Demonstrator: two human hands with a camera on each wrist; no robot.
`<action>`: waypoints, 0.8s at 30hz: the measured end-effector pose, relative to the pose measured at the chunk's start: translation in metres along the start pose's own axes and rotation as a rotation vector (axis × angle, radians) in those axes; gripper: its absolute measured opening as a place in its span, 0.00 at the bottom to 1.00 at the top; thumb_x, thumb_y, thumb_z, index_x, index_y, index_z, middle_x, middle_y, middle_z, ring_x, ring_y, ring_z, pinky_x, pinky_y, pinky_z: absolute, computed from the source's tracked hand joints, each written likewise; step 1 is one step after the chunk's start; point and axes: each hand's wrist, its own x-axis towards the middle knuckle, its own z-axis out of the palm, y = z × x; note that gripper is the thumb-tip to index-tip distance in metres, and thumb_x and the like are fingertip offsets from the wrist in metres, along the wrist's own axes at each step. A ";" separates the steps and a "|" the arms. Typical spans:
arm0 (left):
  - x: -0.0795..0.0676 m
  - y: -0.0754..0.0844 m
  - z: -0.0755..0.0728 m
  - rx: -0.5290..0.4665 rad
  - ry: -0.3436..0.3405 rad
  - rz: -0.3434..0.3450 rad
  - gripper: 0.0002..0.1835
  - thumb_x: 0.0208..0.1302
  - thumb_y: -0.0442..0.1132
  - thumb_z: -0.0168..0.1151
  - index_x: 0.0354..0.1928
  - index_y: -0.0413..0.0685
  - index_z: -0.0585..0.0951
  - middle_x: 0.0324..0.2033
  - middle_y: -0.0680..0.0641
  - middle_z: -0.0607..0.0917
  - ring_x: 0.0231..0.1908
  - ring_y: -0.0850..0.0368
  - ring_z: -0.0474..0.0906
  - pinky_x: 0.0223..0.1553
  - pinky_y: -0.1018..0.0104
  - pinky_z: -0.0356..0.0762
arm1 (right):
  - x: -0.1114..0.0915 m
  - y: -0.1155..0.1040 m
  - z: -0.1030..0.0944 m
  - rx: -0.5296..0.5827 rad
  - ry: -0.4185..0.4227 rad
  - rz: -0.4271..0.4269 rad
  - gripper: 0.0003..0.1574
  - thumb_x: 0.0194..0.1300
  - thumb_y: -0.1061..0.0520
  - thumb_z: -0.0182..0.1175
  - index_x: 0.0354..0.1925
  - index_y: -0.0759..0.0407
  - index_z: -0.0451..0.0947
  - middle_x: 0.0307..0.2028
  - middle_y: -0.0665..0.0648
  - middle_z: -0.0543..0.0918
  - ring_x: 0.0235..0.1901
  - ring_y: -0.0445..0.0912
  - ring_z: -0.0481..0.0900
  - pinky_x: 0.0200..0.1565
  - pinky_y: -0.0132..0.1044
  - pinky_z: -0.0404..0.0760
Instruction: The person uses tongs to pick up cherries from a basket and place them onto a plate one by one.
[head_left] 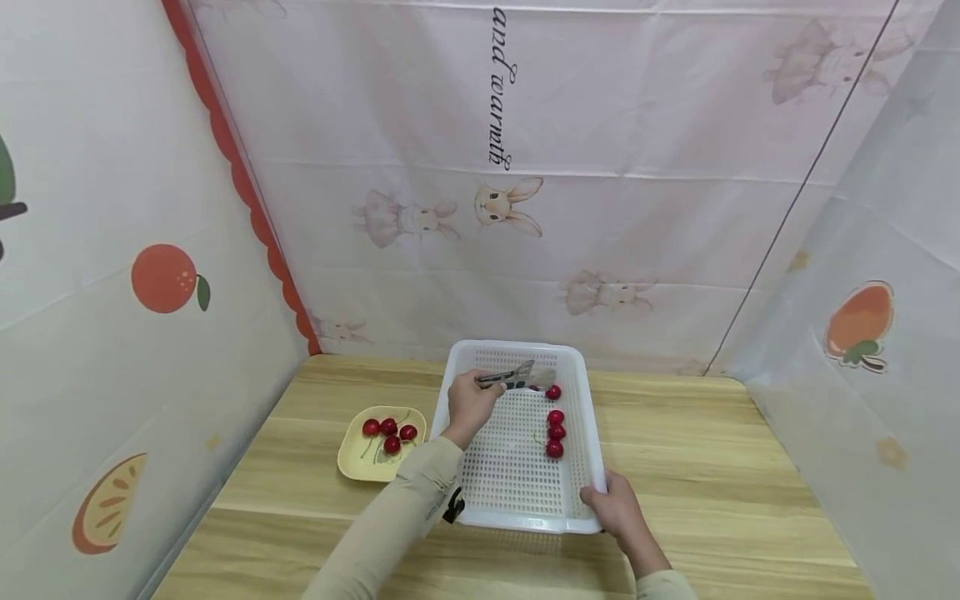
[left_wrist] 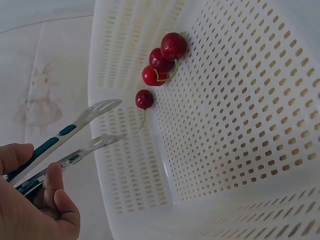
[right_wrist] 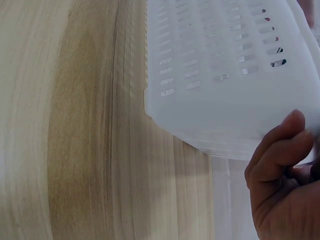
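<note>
Four cherries (head_left: 557, 432), near tongs (head_left: 516, 377) held in left hand (head_left: 471, 406), inside white basket (head_left: 510, 471) gripped by right hand (head_left: 619, 507)

With our left hand (left_wrist: 35, 215) we grip teal-handled tongs (left_wrist: 66, 131), their arms parted and tips reaching past the rim of a white perforated plastic basket (left_wrist: 187, 215). Near the tips we see one stemmed red cherry (left_wrist: 144, 99), and beside it three more cherries (left_wrist: 174, 46) clustered together. Outside the basket we see a faint rabbit print (left_wrist: 41, 102).
</note>
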 end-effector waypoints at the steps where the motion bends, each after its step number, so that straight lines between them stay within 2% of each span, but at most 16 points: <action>1: 0.000 0.001 0.001 0.004 -0.006 -0.003 0.16 0.53 0.36 0.67 0.44 0.37 0.82 0.34 0.45 0.85 0.33 0.55 0.81 0.34 0.61 0.77 | 0.000 -0.001 -0.001 -0.002 -0.002 0.000 0.29 0.53 0.66 0.55 0.54 0.79 0.67 0.37 0.69 0.80 0.33 0.57 0.80 0.31 0.46 0.79; 4: 0.001 0.003 0.004 0.030 -0.009 0.000 0.15 0.52 0.35 0.67 0.43 0.36 0.81 0.34 0.44 0.85 0.34 0.54 0.80 0.34 0.61 0.77 | 0.000 -0.004 -0.002 -0.010 -0.008 0.011 0.29 0.53 0.66 0.55 0.54 0.79 0.67 0.37 0.69 0.80 0.33 0.57 0.80 0.31 0.46 0.79; 9: 0.002 0.009 0.011 0.106 -0.006 -0.020 0.14 0.52 0.36 0.67 0.40 0.36 0.81 0.29 0.47 0.83 0.25 0.56 0.76 0.26 0.63 0.73 | 0.000 -0.009 -0.005 -0.024 -0.012 0.028 0.29 0.53 0.66 0.55 0.53 0.80 0.67 0.37 0.68 0.80 0.32 0.56 0.80 0.31 0.46 0.79; 14: 0.001 0.013 0.022 0.146 -0.001 -0.029 0.13 0.51 0.36 0.68 0.37 0.38 0.78 0.28 0.48 0.80 0.27 0.55 0.74 0.30 0.62 0.72 | -0.001 -0.009 -0.008 -0.024 -0.017 0.027 0.29 0.53 0.66 0.55 0.54 0.79 0.67 0.37 0.68 0.80 0.33 0.57 0.80 0.31 0.46 0.80; 24: -0.005 0.019 0.041 0.239 -0.014 0.021 0.13 0.45 0.30 0.68 0.36 0.37 0.77 0.22 0.50 0.76 0.23 0.57 0.70 0.26 0.64 0.70 | -0.004 -0.007 -0.010 -0.015 -0.010 0.015 0.29 0.50 0.67 0.54 0.52 0.80 0.68 0.35 0.68 0.80 0.32 0.58 0.80 0.30 0.46 0.80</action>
